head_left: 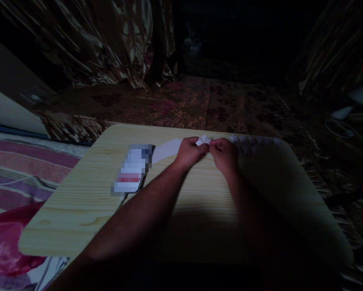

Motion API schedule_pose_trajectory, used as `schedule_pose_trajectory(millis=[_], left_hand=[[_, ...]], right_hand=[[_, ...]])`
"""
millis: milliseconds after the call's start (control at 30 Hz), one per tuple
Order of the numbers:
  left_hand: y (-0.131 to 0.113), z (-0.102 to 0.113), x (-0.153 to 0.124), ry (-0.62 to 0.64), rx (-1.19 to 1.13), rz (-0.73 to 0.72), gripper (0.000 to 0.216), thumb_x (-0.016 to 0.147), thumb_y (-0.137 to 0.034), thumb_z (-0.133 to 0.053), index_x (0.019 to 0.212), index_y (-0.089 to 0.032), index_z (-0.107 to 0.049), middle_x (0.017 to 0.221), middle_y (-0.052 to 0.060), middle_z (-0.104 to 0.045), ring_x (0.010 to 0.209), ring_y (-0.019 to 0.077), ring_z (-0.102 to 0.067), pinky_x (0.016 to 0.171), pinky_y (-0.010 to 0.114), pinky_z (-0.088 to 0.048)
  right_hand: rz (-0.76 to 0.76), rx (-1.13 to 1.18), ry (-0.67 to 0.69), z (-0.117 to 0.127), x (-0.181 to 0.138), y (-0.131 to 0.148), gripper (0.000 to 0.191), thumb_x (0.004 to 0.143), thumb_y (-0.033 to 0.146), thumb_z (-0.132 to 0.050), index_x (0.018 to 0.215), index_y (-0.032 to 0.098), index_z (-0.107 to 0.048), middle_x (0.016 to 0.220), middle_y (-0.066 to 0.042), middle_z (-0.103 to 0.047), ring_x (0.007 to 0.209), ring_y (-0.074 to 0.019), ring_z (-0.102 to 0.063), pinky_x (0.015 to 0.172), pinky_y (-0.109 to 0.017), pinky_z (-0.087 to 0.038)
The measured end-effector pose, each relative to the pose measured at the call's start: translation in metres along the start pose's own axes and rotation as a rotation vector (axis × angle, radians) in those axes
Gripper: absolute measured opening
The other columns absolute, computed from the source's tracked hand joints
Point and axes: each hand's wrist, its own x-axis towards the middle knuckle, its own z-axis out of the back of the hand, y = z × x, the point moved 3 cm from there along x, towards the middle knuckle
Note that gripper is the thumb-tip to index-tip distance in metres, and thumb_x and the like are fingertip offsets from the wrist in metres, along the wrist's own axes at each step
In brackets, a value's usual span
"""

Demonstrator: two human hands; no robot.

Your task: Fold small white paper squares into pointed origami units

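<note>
A small piece of folded white paper [203, 140], with pointed pleats fanning upward, is pinched between my two hands above the far part of the table. My left hand [189, 151] is closed on its left side, thumb toward the front. On the right, my right hand [225, 153] grips the lower right edge with thumb and forefinger; its other fingers are curled. Flat white paper [166, 150] lies just left of my left hand. Beyond my right hand, several small folded paper pieces [257, 141] sit in rows along the far edge.
The pale wooden table [68, 194] has rounded corners. A phone [131, 169] with a lit, blurred screen lies left of my arms, a cable at its near end. Striped bedding [56, 155] and pink cloth [14, 238] are at the left. Patterned curtains [108, 40] hang behind.
</note>
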Motion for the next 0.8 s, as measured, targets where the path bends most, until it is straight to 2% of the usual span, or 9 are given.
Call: schedule_pose_trajectory(millis=[333,600,800], left_hand=[[0.0034,0.0005,0.0020,0.008,-0.045,-0.020,0.011,0.066,-0.024,-0.069,0.063,-0.015,-0.063,0.045,-0.005,-0.051,0.037,0.0067,-0.039,0.039,0.023,-0.024],[0.0046,0.0009,0.0035,0.046,-0.116,-0.022,0.014,0.066,-0.024,-0.072,0.062,-0.015,-0.062,0.044,-0.005,-0.051,0.037,0.0058,-0.037,0.039,0.023,-0.023],[0.0081,0.0025,0.0056,0.055,-0.172,-0.010,0.013,0.067,-0.024,-0.072,0.063,-0.014,-0.065,0.045,-0.003,-0.053,0.037,0.0065,-0.040,0.039,0.023,-0.023]], right_hand=[[0.022,-0.013,-0.002,0.0007,-0.0002,0.0001,0.010,0.076,0.030,-0.065,0.076,0.021,-0.069,0.069,-0.002,-0.074,0.064,-0.0177,-0.069,0.061,-0.027,-0.053],[0.041,0.045,0.018,-0.0017,-0.0015,-0.0013,0.010,0.076,0.029,-0.066,0.081,0.022,-0.069,0.071,-0.002,-0.075,0.064,-0.0179,-0.070,0.059,-0.027,-0.054],[0.151,0.006,-0.002,-0.0020,-0.0039,-0.0010,0.009,0.081,0.031,-0.065,0.082,0.024,-0.069,0.073,0.000,-0.076,0.068,-0.0177,-0.072,0.065,-0.027,-0.056]])
